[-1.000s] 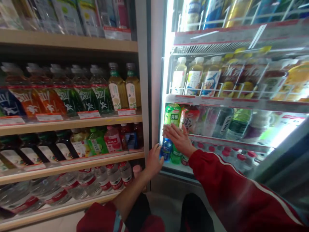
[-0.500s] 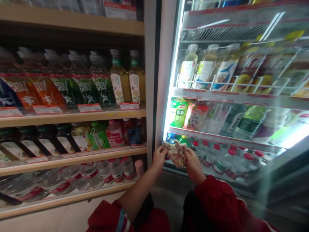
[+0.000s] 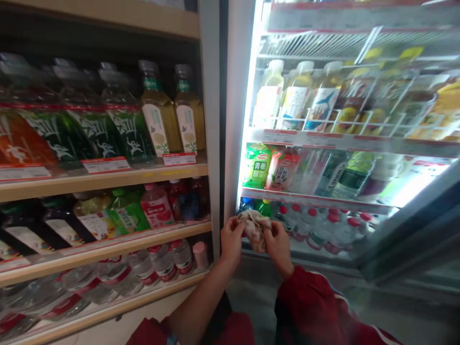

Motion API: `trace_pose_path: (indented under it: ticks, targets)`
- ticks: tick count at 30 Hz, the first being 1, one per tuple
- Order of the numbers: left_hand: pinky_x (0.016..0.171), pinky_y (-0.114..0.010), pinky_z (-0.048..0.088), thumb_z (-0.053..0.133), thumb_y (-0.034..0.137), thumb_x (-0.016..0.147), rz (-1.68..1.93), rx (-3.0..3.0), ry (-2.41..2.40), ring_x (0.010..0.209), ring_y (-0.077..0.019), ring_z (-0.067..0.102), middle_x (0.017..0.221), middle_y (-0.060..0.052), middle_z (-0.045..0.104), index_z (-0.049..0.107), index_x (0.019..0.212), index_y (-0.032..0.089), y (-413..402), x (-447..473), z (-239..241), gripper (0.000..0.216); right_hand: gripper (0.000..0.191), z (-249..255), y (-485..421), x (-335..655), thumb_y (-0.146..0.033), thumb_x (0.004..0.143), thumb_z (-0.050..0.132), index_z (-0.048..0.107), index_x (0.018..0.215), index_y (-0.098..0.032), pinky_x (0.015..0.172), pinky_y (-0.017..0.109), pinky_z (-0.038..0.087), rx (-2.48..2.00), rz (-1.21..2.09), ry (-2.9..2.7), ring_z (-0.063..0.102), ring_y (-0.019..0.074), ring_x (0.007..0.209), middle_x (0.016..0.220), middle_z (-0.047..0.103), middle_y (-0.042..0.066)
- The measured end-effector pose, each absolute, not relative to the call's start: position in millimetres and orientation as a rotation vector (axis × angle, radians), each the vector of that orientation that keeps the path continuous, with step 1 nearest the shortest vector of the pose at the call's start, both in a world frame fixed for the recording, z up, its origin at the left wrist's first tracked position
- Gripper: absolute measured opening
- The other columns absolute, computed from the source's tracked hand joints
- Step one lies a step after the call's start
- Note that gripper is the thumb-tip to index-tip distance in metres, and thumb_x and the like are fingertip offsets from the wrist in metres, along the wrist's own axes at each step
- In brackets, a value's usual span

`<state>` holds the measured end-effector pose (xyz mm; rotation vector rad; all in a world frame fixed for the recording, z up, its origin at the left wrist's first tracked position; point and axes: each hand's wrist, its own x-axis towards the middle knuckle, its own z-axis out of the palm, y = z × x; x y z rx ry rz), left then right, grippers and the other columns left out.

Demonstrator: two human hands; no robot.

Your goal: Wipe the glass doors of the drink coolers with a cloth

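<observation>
Our left hand (image 3: pixel 232 237) and right hand (image 3: pixel 279 245) pinch opposite sides of a crumpled cloth (image 3: pixel 257 230) | it hangs between them, neither nearer | long axis unclear | red-capped bottles (image 3: pixel 317 234) beyond, rightward

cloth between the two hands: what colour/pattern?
Cloth: cream with brownish patches, finer pattern too blurred to tell; head view shows it best.

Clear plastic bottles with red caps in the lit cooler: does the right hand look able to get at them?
Probably yes: nothing visible blocks the right hand from the front red-capped bottles, though it would likely first release the crumpled brown-and-white cloth.
</observation>
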<state>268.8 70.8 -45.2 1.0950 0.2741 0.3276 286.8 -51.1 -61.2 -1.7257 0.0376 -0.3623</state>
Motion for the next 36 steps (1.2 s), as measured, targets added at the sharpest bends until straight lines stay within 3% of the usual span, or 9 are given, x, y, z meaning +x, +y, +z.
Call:
trace_pose_path:
  ticks: [3, 7, 10, 14, 21, 27, 31, 33, 36]
  targets:
    - [0.063, -0.024, 0.044, 0.068, 0.024, 0.059, 0.405, 1.245, 0.261, 0.064, -0.0127, 0.056, 0.064, 0.003, 0.060, 0.061, 0.071, 0.018, 63, 261, -41, 0.015, 0.038, -55, -41, 274, -0.051, 0.076, 0.053, 0.061, 0.091, -0.017, 0.068, 0.030, 0.051, -1.610, -0.222, -0.050, 0.062, 0.0189, 0.075, 0.084, 0.068, 0.006]
    - [0.072, -0.027, 0.047, 0.066, 0.027, 0.061, 0.286, 1.170, 0.188, 0.077, -0.0170, 0.062, 0.078, -0.002, 0.068, 0.066, 0.080, 0.017, 60, 251, -39, 0.022, 0.051, -56, -36, 263, -0.049, 0.074, 0.062, 0.058, 0.114, -0.018, 0.084, 0.032, 0.051, -1.545, -0.114, -0.214, 0.063, 0.0213, 0.099, 0.111, 0.068, 0.008]
    - [0.077, -0.030, 0.049, 0.066, 0.031, 0.063, 0.126, 1.155, 0.086, 0.085, -0.0204, 0.064, 0.086, -0.005, 0.071, 0.069, 0.084, 0.016, 63, 246, -38, 0.026, 0.060, -65, -42, 265, -0.055, 0.069, 0.066, 0.061, 0.114, -0.016, 0.088, 0.035, 0.051, -1.507, -0.010, -0.189, 0.063, 0.0244, 0.102, 0.113, 0.068, 0.010]
    - [0.080, -0.030, 0.048, 0.073, 0.028, 0.058, 0.307, 1.222, 0.223, 0.087, -0.0192, 0.063, 0.095, -0.005, 0.070, 0.068, 0.089, 0.018, 63, 241, -37, 0.033, 0.058, -72, -53, 266, -0.059, 0.069, 0.066, 0.066, 0.110, -0.019, 0.091, 0.035, 0.050, -1.421, 0.099, -0.138, 0.061, 0.0252, 0.110, 0.114, 0.068, 0.008]
    - [0.073, -0.030, 0.047, 0.084, 0.033, 0.043, 0.087, 1.021, 0.259, 0.067, -0.0158, 0.060, 0.071, -0.003, 0.066, 0.066, 0.072, 0.012, 44, 249, -42, 0.040, 0.055, -59, -66, 267, -0.056, 0.053, 0.078, 0.071, 0.091, -0.018, 0.066, 0.029, 0.056, -1.380, 0.341, -0.069, 0.069, 0.0215, 0.074, 0.083, 0.074, 0.006]
    - [0.070, -0.027, 0.047, 0.074, 0.023, 0.054, 0.510, 1.064, 0.399, 0.070, -0.0147, 0.061, 0.070, 0.003, 0.063, 0.060, 0.076, 0.018, 57, 264, -36, 0.027, 0.047, -53, -92, 282, -0.049, 0.055, 0.077, 0.066, 0.091, -0.020, 0.059, 0.025, 0.055, -1.272, -0.105, 0.151, 0.067, 0.0170, 0.072, 0.090, 0.072, 0.004]
    - [0.077, -0.027, 0.047, 0.066, 0.011, 0.059, 0.710, 1.411, 0.132, 0.078, -0.0148, 0.061, 0.080, 0.001, 0.065, 0.061, 0.077, 0.019, 48, 258, -29, 0.021, 0.054, -51, -88, 269, -0.056, 0.068, 0.070, 0.064, 0.108, -0.021, 0.078, 0.036, 0.056, -1.231, 0.150, -0.034, 0.066, 0.0237, 0.097, 0.111, 0.069, 0.009]
    - [0.087, -0.030, 0.046, 0.063, 0.007, 0.060, 0.653, 1.587, -0.085, 0.090, -0.0172, 0.062, 0.090, -0.002, 0.067, 0.064, 0.078, 0.019, 35, 251, -29, 0.022, 0.058, -52, -77, 262, -0.055, 0.071, 0.068, 0.059, 0.119, -0.024, 0.097, 0.040, 0.048, -1.178, 0.123, -0.132, 0.057, 0.0238, 0.117, 0.127, 0.061, 0.008]
    - [0.097, -0.035, 0.043, 0.057, 0.003, 0.061, 0.509, 1.646, -0.131, 0.101, -0.0199, 0.061, 0.101, -0.006, 0.069, 0.069, 0.079, 0.018, 21, 246, -34, 0.027, 0.066, -56, -65, 260, -0.054, 0.072, 0.068, 0.050, 0.130, -0.026, 0.110, 0.042, 0.037, -1.121, 0.050, -0.159, 0.052, 0.0224, 0.124, 0.133, 0.057, 0.007]
